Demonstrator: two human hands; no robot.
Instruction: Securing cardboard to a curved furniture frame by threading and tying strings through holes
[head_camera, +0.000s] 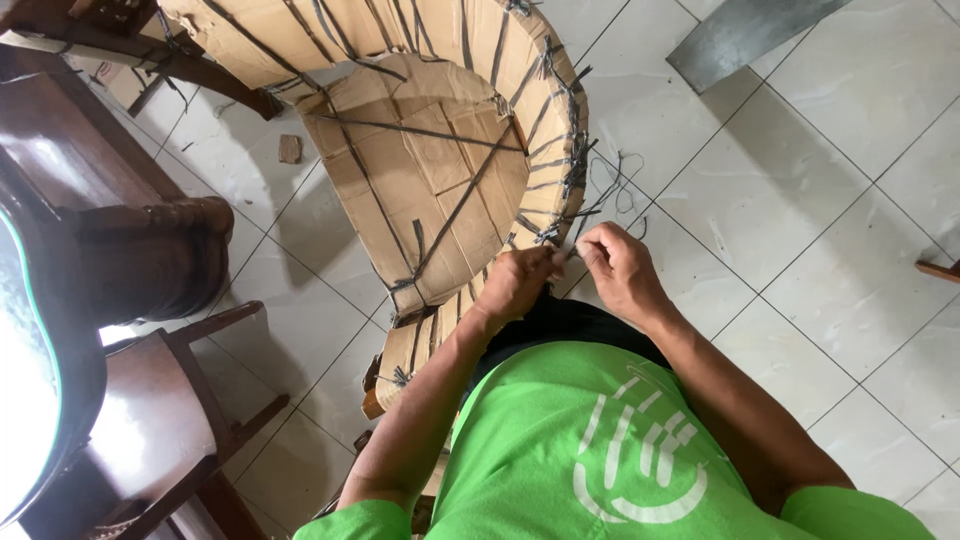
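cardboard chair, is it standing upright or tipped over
Upright: the cardboard chair stands on the tiled floor, seat facing up, curved back rising around it. Both hands work at its rim.

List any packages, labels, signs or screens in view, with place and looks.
Shirt logo: on the green shirt, bottom centre; white curved stripes over an arc.
Cardboard wrap: on the curved chair frame, top centre; brown sheets tied with dark straps, where both hands work.
No screens or signs show.

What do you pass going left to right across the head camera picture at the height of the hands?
Dark wooden table leg → cardboard-wrapped chair → left hand → right hand → white floor tiles.
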